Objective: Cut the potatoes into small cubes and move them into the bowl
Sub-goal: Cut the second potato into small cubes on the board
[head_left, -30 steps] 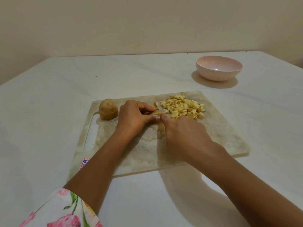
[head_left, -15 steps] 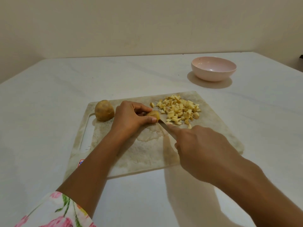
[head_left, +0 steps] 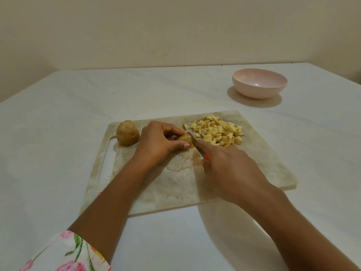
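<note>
On the worn cutting board [head_left: 259, 165] my left hand [head_left: 158, 141] holds a small potato piece [head_left: 185, 139] between thumb and fingers. My right hand [head_left: 228, 171] grips a knife [head_left: 195, 142] with a red handle; its blade lies against the right end of that piece. A heap of small potato cubes [head_left: 216, 133] lies just right of the blade. A whole unpeeled potato [head_left: 128, 135] sits at the board's left end. The pink bowl [head_left: 259, 83] stands at the back right, with nothing visible inside.
The board lies on a white table [head_left: 58, 133] that meets a beige wall behind. The board's handle slot [head_left: 106, 159] is at its left edge. A floral sleeve [head_left: 66, 253] covers my left forearm near the bottom.
My right hand drew back toward me with the knife, then came forward again, and the blade now rests against the potato piece. My left hand kept its hold.
</note>
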